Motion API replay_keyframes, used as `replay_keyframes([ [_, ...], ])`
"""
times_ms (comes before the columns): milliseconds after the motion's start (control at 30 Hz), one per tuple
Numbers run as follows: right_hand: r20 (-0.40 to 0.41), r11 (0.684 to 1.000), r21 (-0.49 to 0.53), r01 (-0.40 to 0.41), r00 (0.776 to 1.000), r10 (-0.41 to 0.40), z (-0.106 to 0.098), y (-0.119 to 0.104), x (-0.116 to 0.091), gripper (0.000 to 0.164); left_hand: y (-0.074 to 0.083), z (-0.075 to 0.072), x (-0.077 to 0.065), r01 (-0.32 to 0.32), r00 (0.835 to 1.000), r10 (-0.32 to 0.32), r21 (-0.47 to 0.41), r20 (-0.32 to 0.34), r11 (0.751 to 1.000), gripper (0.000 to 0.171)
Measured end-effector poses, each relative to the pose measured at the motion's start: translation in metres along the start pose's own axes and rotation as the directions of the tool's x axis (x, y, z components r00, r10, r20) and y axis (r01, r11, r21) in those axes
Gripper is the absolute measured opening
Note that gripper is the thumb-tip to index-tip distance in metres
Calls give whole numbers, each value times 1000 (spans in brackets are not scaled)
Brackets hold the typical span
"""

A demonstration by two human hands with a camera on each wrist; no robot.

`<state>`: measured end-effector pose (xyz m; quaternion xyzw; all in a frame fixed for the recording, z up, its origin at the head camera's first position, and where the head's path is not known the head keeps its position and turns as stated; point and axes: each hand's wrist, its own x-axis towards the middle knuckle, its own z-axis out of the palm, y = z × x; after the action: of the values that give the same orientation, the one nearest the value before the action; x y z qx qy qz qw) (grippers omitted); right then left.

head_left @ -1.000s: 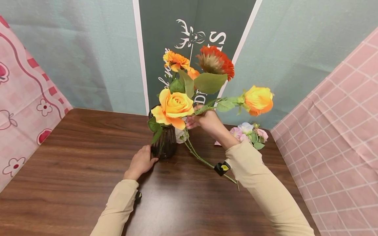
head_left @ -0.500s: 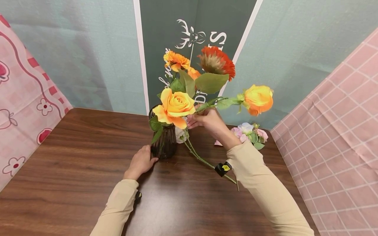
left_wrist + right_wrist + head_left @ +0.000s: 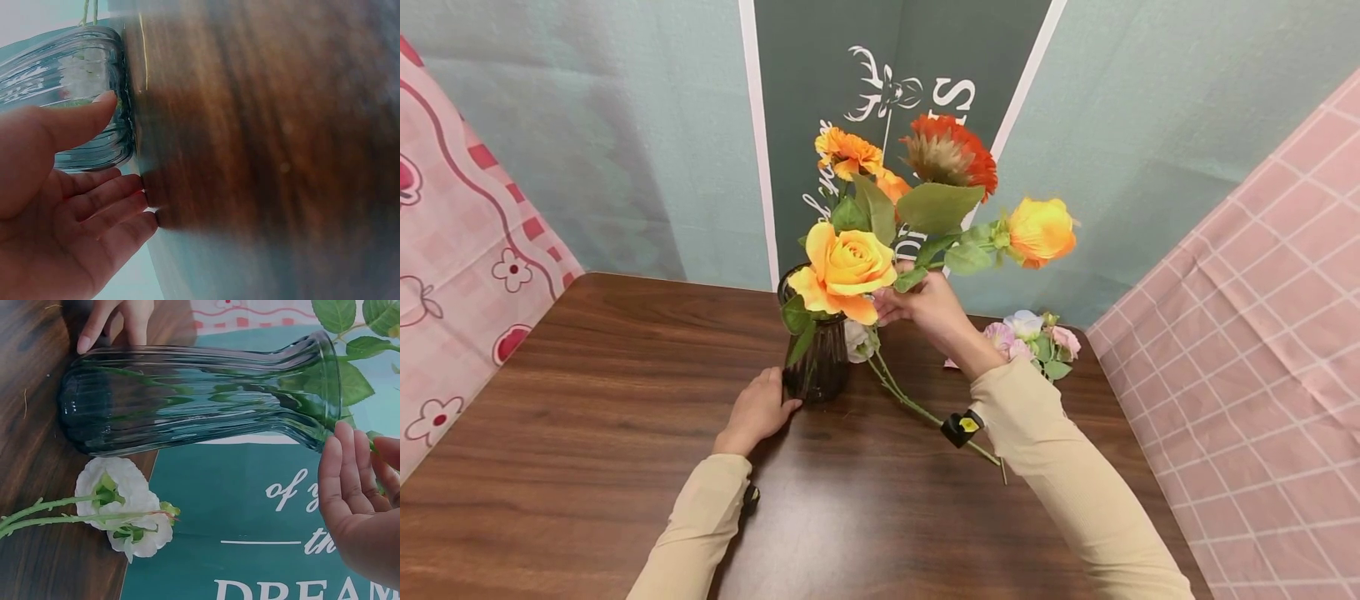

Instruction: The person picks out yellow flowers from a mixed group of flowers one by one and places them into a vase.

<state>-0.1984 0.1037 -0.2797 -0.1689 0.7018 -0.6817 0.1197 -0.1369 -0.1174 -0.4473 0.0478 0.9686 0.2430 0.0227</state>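
Observation:
A dark, ribbed glass vase [image 3: 818, 371] stands upright on the wooden table, holding an open yellow rose [image 3: 852, 265], orange flowers [image 3: 847, 154] and a red flower [image 3: 961, 158]. My left hand [image 3: 760, 408] rests at its foot; in the left wrist view the thumb [image 3: 87, 122] lies along the glass and the fingers are extended. Beside the rim, my right hand [image 3: 931, 310] pinches the green stem of a second yellow rose [image 3: 1041, 232], which leans out to the right. In the right wrist view the fingertips are right at the vase's rim [image 3: 334, 381].
White flowers [image 3: 128, 497] lie just right of the vase, their long green stems [image 3: 917, 408] running under the right forearm. A bunch of pink and lilac flowers [image 3: 1018, 337] lies at the table's back right. Printed cloths [image 3: 1255, 333] hang around the table [image 3: 587, 400].
The second yellow rose has swung left and slightly upward as my right hand works its stem. My left hand and the vase have stayed put.

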Motion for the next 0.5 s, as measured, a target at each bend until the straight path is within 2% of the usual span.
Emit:
replay_keyframes([
  [333, -15, 1000, -17, -7, 1000, 6, 2, 4, 1, 8, 0, 0, 0, 0, 1000, 0, -6, -5, 1000, 56],
  [500, -21, 1000, -22, -4, 1000, 3, 3, 7, 0, 18, 1, 0, -1, -2, 1000, 1, -8, -4, 1000, 56],
])
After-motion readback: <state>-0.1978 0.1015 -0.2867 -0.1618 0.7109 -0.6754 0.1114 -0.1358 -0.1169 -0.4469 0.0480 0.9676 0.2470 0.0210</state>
